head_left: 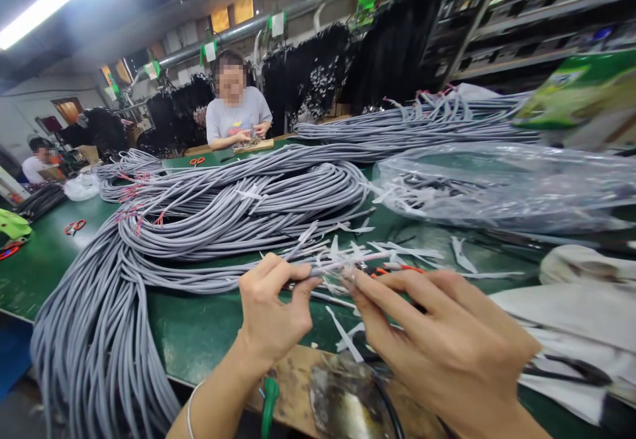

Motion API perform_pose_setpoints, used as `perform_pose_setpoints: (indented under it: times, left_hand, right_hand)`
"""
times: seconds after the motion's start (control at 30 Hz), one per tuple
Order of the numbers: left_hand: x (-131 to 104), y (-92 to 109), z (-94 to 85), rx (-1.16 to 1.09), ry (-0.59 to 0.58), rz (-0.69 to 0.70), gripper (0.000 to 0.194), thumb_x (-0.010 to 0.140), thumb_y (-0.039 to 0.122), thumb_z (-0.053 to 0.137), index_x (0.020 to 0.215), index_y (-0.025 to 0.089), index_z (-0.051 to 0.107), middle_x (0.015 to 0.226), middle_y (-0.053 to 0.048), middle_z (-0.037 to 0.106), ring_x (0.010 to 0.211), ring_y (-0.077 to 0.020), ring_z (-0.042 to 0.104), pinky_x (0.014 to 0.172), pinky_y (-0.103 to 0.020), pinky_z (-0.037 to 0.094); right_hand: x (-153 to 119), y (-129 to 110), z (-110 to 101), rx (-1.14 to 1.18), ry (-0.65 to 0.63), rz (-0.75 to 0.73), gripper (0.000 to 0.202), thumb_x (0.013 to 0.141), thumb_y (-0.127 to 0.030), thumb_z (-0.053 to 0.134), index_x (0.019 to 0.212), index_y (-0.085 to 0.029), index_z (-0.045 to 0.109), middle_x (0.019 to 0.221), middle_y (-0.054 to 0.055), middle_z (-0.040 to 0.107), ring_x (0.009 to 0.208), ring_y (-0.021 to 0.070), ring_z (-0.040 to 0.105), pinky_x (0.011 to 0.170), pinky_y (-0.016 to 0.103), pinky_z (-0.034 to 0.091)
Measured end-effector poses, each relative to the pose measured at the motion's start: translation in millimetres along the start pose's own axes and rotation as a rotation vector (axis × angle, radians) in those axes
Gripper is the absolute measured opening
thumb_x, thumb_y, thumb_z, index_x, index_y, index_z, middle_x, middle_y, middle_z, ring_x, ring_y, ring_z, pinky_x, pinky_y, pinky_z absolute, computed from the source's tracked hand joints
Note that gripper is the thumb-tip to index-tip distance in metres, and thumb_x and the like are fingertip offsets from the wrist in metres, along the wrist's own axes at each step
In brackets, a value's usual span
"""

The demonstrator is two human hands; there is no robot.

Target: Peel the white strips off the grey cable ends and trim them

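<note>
With a clock face centred between the two hands, the left hand (275,296) sits just off nine o'clock; its thumb and forefinger are nearly closed, tips pinching a grey cable (322,267), and its other fingers curl into the palm; the right hand (447,333) reaches in from four o'clock, thumb and forefinger drawn together on pale strands (342,281) at the cable's end, the remaining fingers loosely bent; blur hides exactly how many strands lie between those tips.

The cable is at the centre of the dial, above the near edge of the green table (199,333); its long axis runs roughly nine to three, tilting slightly upward on the right, and its worked end points toward three o'clock.

White strips (464,257) are scattered around one to three o'clock; an orange-handled tool (410,267) shows partly behind the right fingers; a wooden board (291,376) lies below, toward half past six, with a green handle (269,406) by it at seven; a large bundle of grey cables (238,227) spreads from eight to eleven; a clear plastic bag (497,207) lies between two and three, a white cloth (571,306) near three; at eleven, across the table, a co-worker (238,118) sits with both hands over a small board (254,146).
</note>
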State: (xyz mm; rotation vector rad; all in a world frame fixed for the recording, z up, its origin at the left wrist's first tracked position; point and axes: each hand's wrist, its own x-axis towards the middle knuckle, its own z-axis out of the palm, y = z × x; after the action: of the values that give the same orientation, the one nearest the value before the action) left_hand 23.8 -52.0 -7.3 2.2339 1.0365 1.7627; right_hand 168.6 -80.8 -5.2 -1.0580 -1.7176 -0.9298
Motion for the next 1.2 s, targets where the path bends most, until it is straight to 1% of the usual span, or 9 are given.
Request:
perform_pose_setpoints:
  times: [0.2,0.4,0.5,0.63,0.73,0.8,0.9,1.1,1.2]
  left_hand:
    - [-2,-1,0.5,0.073,0.007,0.073,0.012,0.079,0.010,0.060,0.069,0.015,0.063,0.060,-0.002,0.060,0.054,-0.0117,0.054,0.050,-0.021,0.044]
    - [-2,0,1.0,0.066,0.008,0.061,0.012,0.079,0.009,0.059,0.069,0.015,0.063,0.061,-0.001,0.060,0.054,-0.0114,0.053,0.049,-0.021,0.043]
    - [-4,0,2.3,0.034,-0.019,0.039,0.013,0.079,0.009,0.059,0.069,0.015,0.062,0.061,-0.001,0.060,0.054,-0.0112,0.053,0.049,-0.021,0.043]
    - [-6,0,4.7,-0.018,-0.066,0.000,0.013,0.080,0.010,0.057,0.069,0.015,0.062,0.063,-0.002,0.061,0.055,-0.0114,0.052,0.049,-0.021,0.043]
    - [-7,2,4.9,-0.048,-0.092,-0.067,0.012,0.079,0.011,0.058,0.070,0.015,0.064,0.063,-0.002,0.060,0.053,-0.0111,0.051,0.047,-0.021,0.042]
    - [-6,4,4.4,-0.067,-0.112,-0.124,0.012,0.078,0.011,0.058,0.069,0.015,0.064,0.062,-0.002,0.059,0.052,-0.0109,0.050,0.046,-0.021,0.041]
    - [-6,5,4.2,-0.108,-0.127,-0.217,0.011,0.077,0.012,0.058,0.067,0.015,0.064,0.064,-0.003,0.061,0.053,-0.0115,0.052,0.044,-0.020,0.040]
    - [-1,2,5.0,-0.164,-0.170,-0.483,0.008,0.069,0.010,0.063,0.073,0.016,0.067,0.059,0.000,0.061,0.051,-0.0120,0.053,0.048,-0.022,0.042]
    - [1,2,4.4,-0.205,-0.183,-0.526,0.011,0.069,0.011,0.063,0.078,0.016,0.066,0.057,0.003,0.057,0.047,-0.0098,0.047,0.049,-0.022,0.040]
  right_hand:
    - [1,0,-2,0.015,-0.032,0.008,0.010,0.078,-0.005,0.063,0.080,-0.015,0.065,0.057,0.005,0.062,0.062,0.0200,0.041,0.054,0.030,0.033]
    - [0,0,1,0.133,-0.060,0.067,0.011,0.082,-0.009,0.058,0.075,-0.018,0.062,0.056,0.003,0.059,0.059,0.0174,0.042,0.054,0.029,0.035]
    - [-4,-1,8,0.359,-0.104,0.257,0.019,0.087,-0.019,0.054,0.069,-0.019,0.058,0.054,0.000,0.055,0.053,0.0138,0.045,0.052,0.026,0.038]
    - [-8,0,16,0.708,-0.294,0.595,0.033,0.087,-0.033,0.052,0.056,-0.020,0.051,0.051,-0.002,0.051,0.045,0.0107,0.045,0.042,0.023,0.037]
    - [-9,0,17,0.788,-0.279,0.722,0.031,0.083,-0.035,0.055,0.056,-0.021,0.052,0.052,-0.002,0.052,0.045,0.0116,0.046,0.042,0.023,0.038]
    - [-8,-1,16,0.781,-0.199,0.719,0.027,0.082,-0.032,0.057,0.058,-0.022,0.055,0.053,-0.001,0.052,0.046,0.0123,0.046,0.043,0.024,0.039]
    - [-7,-3,14,0.758,-0.113,0.641,0.023,0.082,-0.023,0.057,0.060,-0.023,0.055,0.052,-0.001,0.051,0.048,0.0137,0.047,0.042,0.025,0.038]
    - [-4,-6,5,0.664,0.011,0.334,0.017,0.079,-0.009,0.059,0.074,-0.025,0.057,0.056,-0.003,0.055,0.048,0.0131,0.047,0.049,0.029,0.039]
    - [-2,-6,4,0.693,-0.006,0.358,0.017,0.080,-0.009,0.057,0.073,-0.025,0.057,0.055,-0.004,0.055,0.047,0.0121,0.047,0.047,0.026,0.038]
